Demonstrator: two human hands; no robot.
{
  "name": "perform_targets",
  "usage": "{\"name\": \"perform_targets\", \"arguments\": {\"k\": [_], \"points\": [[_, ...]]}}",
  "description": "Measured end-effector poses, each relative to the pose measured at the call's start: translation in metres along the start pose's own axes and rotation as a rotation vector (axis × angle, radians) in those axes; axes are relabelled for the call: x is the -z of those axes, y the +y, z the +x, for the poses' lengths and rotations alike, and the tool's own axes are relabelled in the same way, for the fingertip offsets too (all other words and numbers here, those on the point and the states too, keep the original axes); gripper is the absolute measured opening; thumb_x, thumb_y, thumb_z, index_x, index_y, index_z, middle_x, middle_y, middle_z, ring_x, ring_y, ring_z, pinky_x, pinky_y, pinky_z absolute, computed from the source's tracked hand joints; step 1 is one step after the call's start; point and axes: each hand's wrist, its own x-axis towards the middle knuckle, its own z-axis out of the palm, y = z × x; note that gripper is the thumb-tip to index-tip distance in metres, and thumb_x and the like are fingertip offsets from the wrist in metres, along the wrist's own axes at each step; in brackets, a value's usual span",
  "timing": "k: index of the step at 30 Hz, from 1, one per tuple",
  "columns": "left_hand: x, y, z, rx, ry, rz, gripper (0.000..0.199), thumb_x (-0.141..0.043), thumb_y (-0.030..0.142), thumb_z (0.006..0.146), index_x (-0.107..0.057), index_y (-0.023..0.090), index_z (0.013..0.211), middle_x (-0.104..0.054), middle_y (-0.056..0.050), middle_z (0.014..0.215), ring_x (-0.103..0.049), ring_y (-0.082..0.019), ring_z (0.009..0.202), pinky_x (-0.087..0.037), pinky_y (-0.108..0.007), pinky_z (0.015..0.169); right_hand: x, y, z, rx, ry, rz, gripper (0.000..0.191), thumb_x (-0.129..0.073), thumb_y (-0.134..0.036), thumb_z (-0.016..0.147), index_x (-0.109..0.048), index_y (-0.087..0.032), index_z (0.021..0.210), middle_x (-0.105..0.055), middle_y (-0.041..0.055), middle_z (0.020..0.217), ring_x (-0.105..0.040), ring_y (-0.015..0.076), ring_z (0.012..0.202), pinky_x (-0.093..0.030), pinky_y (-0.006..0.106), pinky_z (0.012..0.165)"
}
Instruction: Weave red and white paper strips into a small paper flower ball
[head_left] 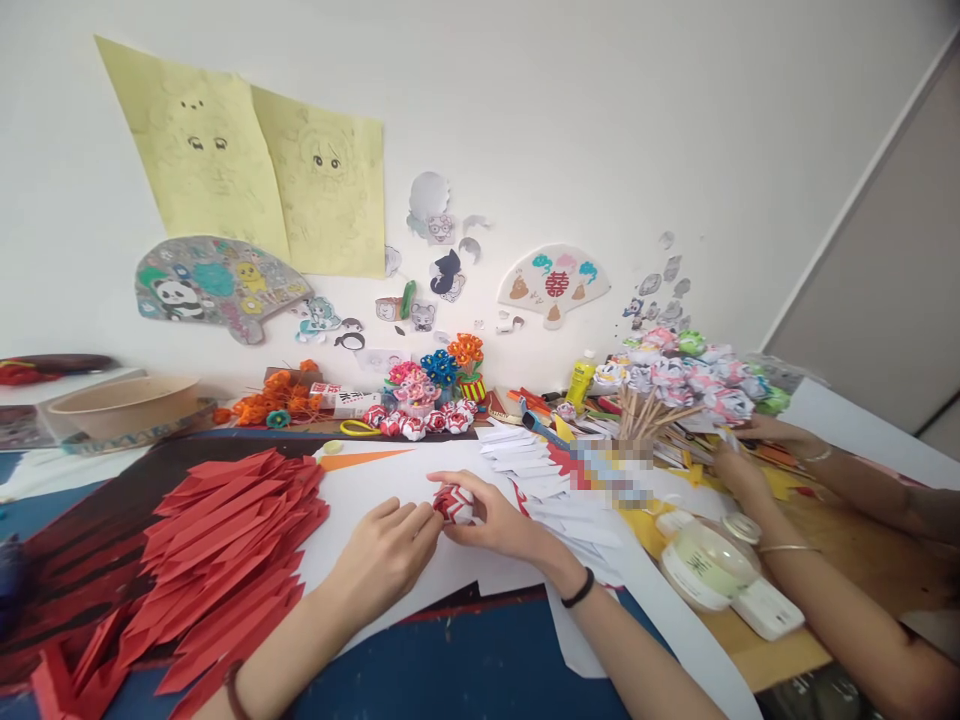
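A small red-and-white folded paper flower (454,504) is between my hands above white paper. My right hand (491,518) curves round its right side, thumb below and fingers above. My left hand (394,552) is closed, its fingertips pinching at the flower's left side; its thumb is hidden. Left of my hands lies a big pile of folded red paper strips (225,540). Folded white paper strips (555,500) lie in a row to the right. Several finished red-and-white paper flowers (427,420) stand behind.
On the right, a co-worker's hands (742,470) are near a bunch of paper flowers on sticks (675,385). A clear jar (709,565) and a white case (769,608) stand before them. A beige basin (124,400) is at the far left, a yellow bottle (581,380) by the wall.
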Motion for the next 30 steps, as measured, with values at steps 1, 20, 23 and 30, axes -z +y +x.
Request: {"name": "perform_targets", "arguments": {"k": [1, 20, 23, 30], "points": [[-0.001, 0.001, -0.001, -0.003, 0.013, -0.004, 0.021, -0.042, 0.007, 0.092, -0.051, 0.016, 0.076, -0.049, -0.001, 0.068, -0.041, -0.015, 0.056, -0.025, -0.032, 0.056, -0.001, -0.001, 0.0, -0.002, -0.001, 0.003, 0.061, -0.071, -0.033, 0.079, -0.05, -0.026, 0.136, -0.053, 0.0073, 0.131, -0.051, 0.022, 0.117, -0.041, 0.036, 0.099], [0.01, -0.003, 0.013, 0.704, -0.161, -0.966, 0.025, -0.049, 0.036, 0.092, -0.066, 0.019, 0.084, -0.063, 0.001, 0.073, -0.045, -0.011, 0.06, -0.036, -0.023, 0.057, 0.004, 0.001, 0.0, -0.105, -0.052, 0.262, 0.064, -0.075, -0.035, 0.075, -0.052, -0.023, 0.133, -0.057, 0.007, 0.122, -0.057, 0.0191, 0.102, -0.045, 0.033, 0.09], [0.011, -0.003, 0.013, 0.697, -0.157, -0.969, 0.023, -0.052, 0.035, 0.091, -0.067, 0.019, 0.082, -0.063, 0.001, 0.072, -0.046, -0.011, 0.059, -0.035, -0.023, 0.057, 0.004, 0.001, 0.001, -0.083, -0.063, 0.235, 0.063, -0.075, -0.036, 0.075, -0.053, -0.024, 0.133, -0.056, 0.0069, 0.125, -0.054, 0.0217, 0.111, -0.042, 0.036, 0.097], [0.007, -0.004, 0.009, 0.628, -0.089, -0.933, 0.017, -0.054, 0.031, 0.089, -0.067, 0.02, 0.084, -0.066, 0.001, 0.076, -0.047, -0.01, 0.059, -0.036, -0.022, 0.056, 0.005, 0.001, 0.0, -0.105, -0.081, 0.221, 0.065, -0.074, -0.037, 0.076, -0.05, -0.023, 0.135, -0.06, 0.0063, 0.114, -0.056, 0.0209, 0.104, -0.045, 0.037, 0.093]]}}
